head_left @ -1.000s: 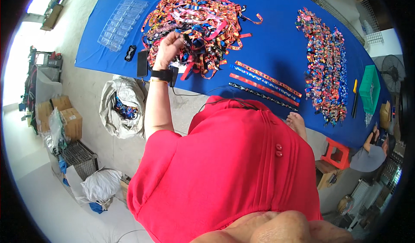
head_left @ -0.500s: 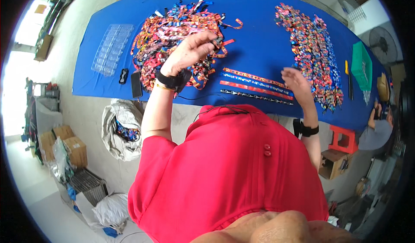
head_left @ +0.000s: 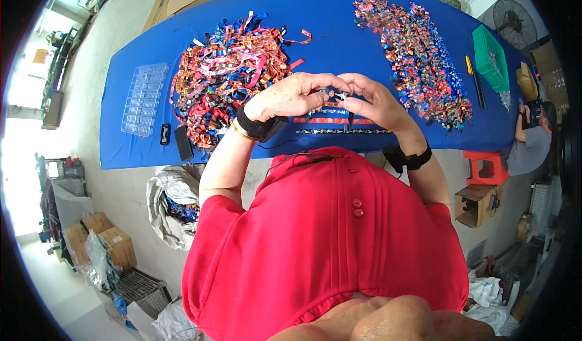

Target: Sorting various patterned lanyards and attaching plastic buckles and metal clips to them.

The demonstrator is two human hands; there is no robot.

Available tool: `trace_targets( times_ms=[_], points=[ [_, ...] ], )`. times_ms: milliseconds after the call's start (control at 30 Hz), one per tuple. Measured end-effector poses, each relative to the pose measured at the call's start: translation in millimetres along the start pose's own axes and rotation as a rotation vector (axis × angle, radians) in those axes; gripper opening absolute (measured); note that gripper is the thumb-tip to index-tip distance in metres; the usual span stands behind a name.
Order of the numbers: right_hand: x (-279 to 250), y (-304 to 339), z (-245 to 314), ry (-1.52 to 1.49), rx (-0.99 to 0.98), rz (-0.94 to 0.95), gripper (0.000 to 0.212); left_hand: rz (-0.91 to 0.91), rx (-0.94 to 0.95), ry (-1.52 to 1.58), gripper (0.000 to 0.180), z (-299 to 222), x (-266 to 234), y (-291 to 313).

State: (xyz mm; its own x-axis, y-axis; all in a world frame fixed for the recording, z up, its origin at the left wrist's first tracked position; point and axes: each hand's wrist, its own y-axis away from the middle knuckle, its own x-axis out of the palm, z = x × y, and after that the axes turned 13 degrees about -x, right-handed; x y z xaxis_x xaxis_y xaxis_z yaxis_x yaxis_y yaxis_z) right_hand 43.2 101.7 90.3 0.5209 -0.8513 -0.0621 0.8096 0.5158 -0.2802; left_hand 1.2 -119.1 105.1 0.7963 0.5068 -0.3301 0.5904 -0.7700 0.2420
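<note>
My left hand (head_left: pixel 290 97) and my right hand (head_left: pixel 377 103) meet above the near middle of the table. Their fingertips are closed on a small dark patterned strap (head_left: pixel 333 92), and a dark end of it seems to hang below my right fingers. Under my hands lie several patterned straps in parallel rows, among them a red strap (head_left: pixel 364 121) and a black-and-white strap (head_left: pixel 327 132). The hands partly cover these rows. Left of my left hand is a large tangled heap of colourful straps (head_left: pixel 224 77). A long pile of small folded straps (head_left: pixel 418 62) spreads beyond my right hand.
A blue cloth (head_left: pixel 327 20) covers the table. On its left are a clear compartment box (head_left: pixel 144 98), a small black object (head_left: pixel 165 133) and a dark phone (head_left: pixel 183 143). A green basket (head_left: pixel 488 56) and a yellow-black tool (head_left: pixel 476 83) lie right. Another person (head_left: pixel 530 144) sits at far right.
My left hand has come right and down from the heap with the dark strap. My right hand has moved left and up to meet it, and now both grip the strap.
</note>
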Motion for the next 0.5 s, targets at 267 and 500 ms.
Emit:
trace_targets(
  times_ms=[267,500],
  points=[
    [-25,23,-12,0.000,0.139,-0.099,0.011,-0.351,0.054,-0.170,0.017,-29,12,6],
    [-74,77,12,0.075,0.074,-0.424,0.012,-0.466,0.757,0.120,0.006,-133,33,58]
  ],
)
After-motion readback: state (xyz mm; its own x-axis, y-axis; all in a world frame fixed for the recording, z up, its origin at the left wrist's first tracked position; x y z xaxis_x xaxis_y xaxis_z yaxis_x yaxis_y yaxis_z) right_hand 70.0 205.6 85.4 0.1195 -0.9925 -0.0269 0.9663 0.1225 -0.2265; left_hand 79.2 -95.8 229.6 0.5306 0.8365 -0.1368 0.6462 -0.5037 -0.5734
